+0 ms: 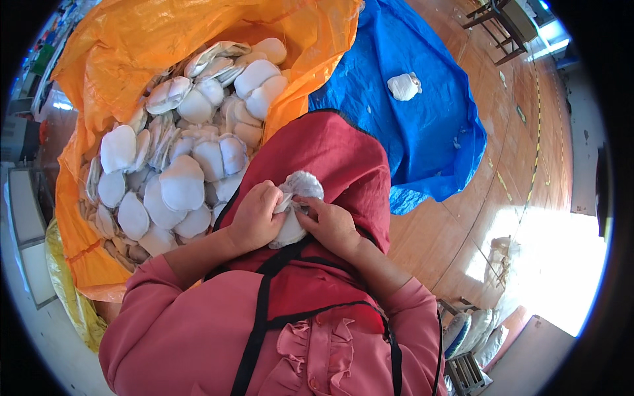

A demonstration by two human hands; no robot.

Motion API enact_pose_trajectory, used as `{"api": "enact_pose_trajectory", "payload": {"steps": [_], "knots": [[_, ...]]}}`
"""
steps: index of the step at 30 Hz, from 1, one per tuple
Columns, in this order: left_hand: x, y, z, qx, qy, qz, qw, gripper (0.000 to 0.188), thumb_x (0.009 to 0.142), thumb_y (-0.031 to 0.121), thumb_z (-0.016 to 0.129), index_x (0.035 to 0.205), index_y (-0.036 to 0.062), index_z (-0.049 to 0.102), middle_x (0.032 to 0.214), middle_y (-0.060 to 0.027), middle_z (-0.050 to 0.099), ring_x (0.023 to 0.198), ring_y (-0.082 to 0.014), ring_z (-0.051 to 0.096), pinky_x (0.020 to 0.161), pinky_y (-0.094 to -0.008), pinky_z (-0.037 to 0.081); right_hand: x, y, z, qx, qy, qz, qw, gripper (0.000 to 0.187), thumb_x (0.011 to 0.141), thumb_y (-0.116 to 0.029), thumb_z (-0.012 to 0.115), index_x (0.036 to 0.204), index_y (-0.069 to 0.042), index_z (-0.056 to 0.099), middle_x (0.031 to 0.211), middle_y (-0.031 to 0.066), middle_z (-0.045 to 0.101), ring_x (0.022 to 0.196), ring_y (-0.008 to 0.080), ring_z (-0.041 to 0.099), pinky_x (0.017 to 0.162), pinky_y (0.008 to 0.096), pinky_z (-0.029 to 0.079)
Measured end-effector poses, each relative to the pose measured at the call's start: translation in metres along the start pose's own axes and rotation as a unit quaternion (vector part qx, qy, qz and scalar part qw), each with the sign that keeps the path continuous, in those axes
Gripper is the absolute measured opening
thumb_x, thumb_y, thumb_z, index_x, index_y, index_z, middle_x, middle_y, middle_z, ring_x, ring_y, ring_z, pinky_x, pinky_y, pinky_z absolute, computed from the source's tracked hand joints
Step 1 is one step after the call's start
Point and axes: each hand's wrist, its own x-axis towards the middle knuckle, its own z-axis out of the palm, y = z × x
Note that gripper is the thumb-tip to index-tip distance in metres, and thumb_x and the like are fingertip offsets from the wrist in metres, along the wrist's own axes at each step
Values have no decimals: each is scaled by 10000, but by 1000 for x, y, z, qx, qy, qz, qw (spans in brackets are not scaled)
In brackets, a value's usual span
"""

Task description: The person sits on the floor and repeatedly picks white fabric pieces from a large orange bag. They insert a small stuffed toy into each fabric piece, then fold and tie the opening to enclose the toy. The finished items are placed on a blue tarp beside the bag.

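Soft, thin white bundle (pixel 304 185), all crinkly, with a round puffy top, a twisted middle and a smooth flap below. Held low over the lap, in front of a red cloth apron (pixel 330 148) with black edges. Left hand (pixel 256 214) curled tight, thumb and fingers closed on the bundle's left side. Right hand (pixel 330 224) bent in from the other side, fingers closed in a pinch on its middle. Hard to tell where each fingertip presses, with folds in front.

To the left, smooth, flat, roundish white pads (pixel 182 185), heaped and leaning every way inside a shiny, wrinkly orange bag (pixel 112 46). Ahead to the right, a creased blue sheet (pixel 436 132), with a small white lump (pixel 404 86) on top. Part of the bag's near edge hidden behind the apron and left arm. Farther off, a brown stool (pixel 505 23) on a reddish floor (pixel 422 247).

Two hands, one bundle between them, one lump, one orange bag, one blue sheet. Far too many pads to count.
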Motion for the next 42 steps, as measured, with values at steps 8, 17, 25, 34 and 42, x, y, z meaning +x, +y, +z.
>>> {"api": "enact_pose_trajectory", "payload": {"steps": [8,17,25,34,42], "knots": [[2,4,6,-5,67,6,998,290,686,-62,672,859,30,457,808,-133,472,744,-336,511,656,-426,414,22,18,0,149,-94,-4,984,230,849,-146,638,1042,-22,611,704,125,669,651,218,666,617,359,508],[-3,1,6,24,164,7,986,247,729,-45,676,832,32,465,790,-145,485,704,-362,516,611,-447,419,24,19,-14,261,-167,-19,951,303,908,-70,624,1204,-10,603,862,24,623,816,96,588,764,267,501],[10,-9,-5,-34,274,43,960,240,842,-79,665,913,41,470,821,-107,474,650,-243,465,588,-326,409,19,29,15,562,-68,-78,820,570,915,-207,734,1399,-71,466,1339,65,552,1301,221,487,1107,379,380],[4,-4,9,-164,241,-85,953,235,859,-48,674,948,45,477,867,-85,495,701,-180,491,628,-295,433,25,11,18,533,-41,-38,845,826,763,-259,872,1407,-52,398,1322,83,538,1239,202,513,1063,351,411],[3,-4,-20,-33,44,32,998,263,855,11,662,1112,7,609,1041,-168,642,943,-317,654,824,-361,523,23,24,-10,371,46,4,927,743,665,-62,906,1284,-62,497,1157,58,609,1101,172,582,966,326,482]]}}
